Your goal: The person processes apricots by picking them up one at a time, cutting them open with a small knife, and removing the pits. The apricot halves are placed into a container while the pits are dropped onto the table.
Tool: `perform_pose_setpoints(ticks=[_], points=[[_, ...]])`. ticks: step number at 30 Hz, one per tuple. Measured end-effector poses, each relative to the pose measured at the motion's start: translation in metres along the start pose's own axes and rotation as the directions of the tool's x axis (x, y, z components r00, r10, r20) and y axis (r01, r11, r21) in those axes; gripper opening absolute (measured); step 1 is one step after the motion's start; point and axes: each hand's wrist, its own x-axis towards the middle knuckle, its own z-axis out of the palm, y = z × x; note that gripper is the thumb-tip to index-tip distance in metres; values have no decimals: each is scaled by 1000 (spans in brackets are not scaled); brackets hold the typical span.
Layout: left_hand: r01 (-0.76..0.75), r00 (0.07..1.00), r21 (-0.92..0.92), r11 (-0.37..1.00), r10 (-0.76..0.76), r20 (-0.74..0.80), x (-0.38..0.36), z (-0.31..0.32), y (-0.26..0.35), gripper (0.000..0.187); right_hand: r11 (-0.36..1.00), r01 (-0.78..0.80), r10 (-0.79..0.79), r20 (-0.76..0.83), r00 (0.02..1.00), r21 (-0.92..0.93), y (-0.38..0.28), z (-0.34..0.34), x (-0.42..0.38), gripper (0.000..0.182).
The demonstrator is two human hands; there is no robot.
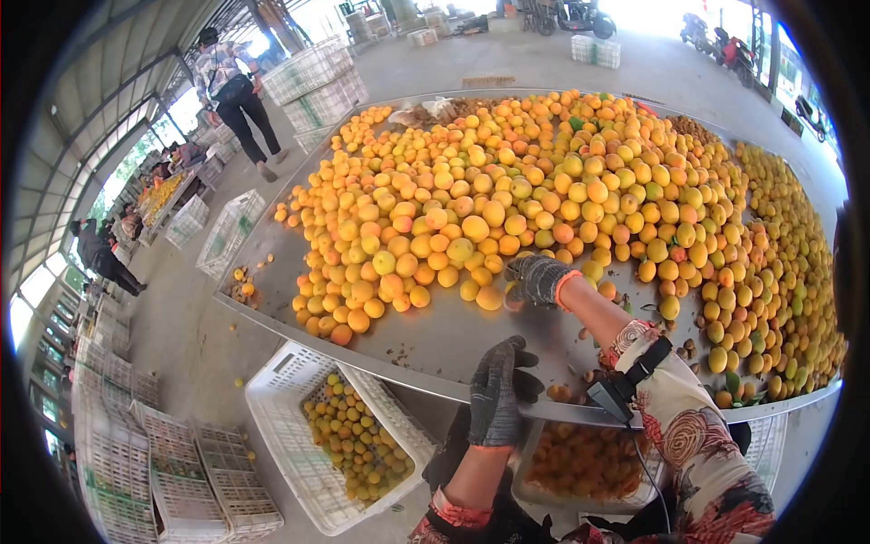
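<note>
Heaped over a metal table (399,354) are many orange-yellow apricots (460,249), some with a red blush. My right hand (538,279), in a grey knit glove with an orange cuff, reaches to the front edge of the heap. Its fingers curl downward beside the nearest apricots; what lies within them is blurred and I cannot tell what it is. My left hand (497,392), gloved in dark grey, is at the table's front rim, its fingers loosely bent and apart, with nothing in them. A black device is strapped to my right wrist.
Below the table's front edge, a white crate (272,399) holds greener apricots, and another crate (521,480) holds darker fruit. A smaller-fruited heap (788,263) covers the right side. Stacked crates (313,82) stand behind left. One person (231,86) walks there; others are farther off.
</note>
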Motion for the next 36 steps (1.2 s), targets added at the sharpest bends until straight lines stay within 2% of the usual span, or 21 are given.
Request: perform_pose_setpoints(ticks=[3,6,8,9,11,12,14,16,17,19,21,25,27,28,29,30,31,32,33,34,36], points=[[6,1000,1,1000,-6,-4,1,1,3,30,998,-53,54,55,997,-25,7,4,-2,52],[14,1000,-21,1000,-14,-13,5,-3,4,29,995,33,-39,-56,998,-95,20,15,-4,50],[26,999,-38,999,-27,-22,6,-5,5,28,967,153,-119,-172,978,201,19,13,-16,48],[-25,997,8,1000,26,-66,7,-4,6,29,967,155,-121,-171,978,201,5,1,-30,48],[-73,991,55,996,78,-110,8,-2,7,31,827,-87,35,104,994,556,-30,-27,-61,43],[-82,989,1,997,82,-124,9,-1,6,33,827,-86,33,104,994,555,-27,-18,-63,43],[-95,986,-54,994,87,-142,16,-4,-2,34,371,80,-252,18,968,925,-27,4,-73,38],[-255,949,221,941,288,-130,27,-12,-15,39,468,104,-245,16,969,878,-43,3,-93,37],[-255,949,224,941,287,-128,24,-12,-14,39,560,128,-237,10,971,819,-52,0,-103,37],[-71,997,19,997,72,-42,20,-13,-8,38,499,178,-274,-40,961,848,-49,7,-108,41],[-58,998,-38,998,58,0,12,-9,0,39,722,226,-221,-92,971,654,-50,6,-115,42],[-83,994,-198,977,95,50,9,-2,-1,39,773,245,-192,-153,970,585,-51,6,-123,38],[-53,995,-265,963,72,63,10,-1,-3,38,875,-71,79,3,997,480,-74,-24,-145,32],[-22,996,-326,945,48,71,9,-1,-4,38,874,-72,82,1,997,481,-67,-17,-142,32],[-20,996,-325,946,47,76,8,0,-2,38,465,-129,189,44,981,876,-53,-2,-134,29],[-74,994,-325,943,98,57,7,3,1,40,-96,-115,254,136,958,989,-39,13,-128,26],[-127,988,-326,937,148,41,6,6,3,42,-97,-110,259,132,957,989,-28,29,-127,26],[-115,988,-327,938,142,59,9,6,0,42,393,233,179,-322,930,890,-27,36,-134,24],[-101,987,-423,901,145,75,15,5,-4,42,747,481,-93,-644,760,459,-23,36,-142,23],[-77,985,-514,854,145,93,18,5,-8,42,718,383,-45,-510,859,581,-19,33,-157,24],[-23,986,-543,839,109,128,18,6,-9,41,720,362,-1,-521,853,592,-27,29,-171,25]])
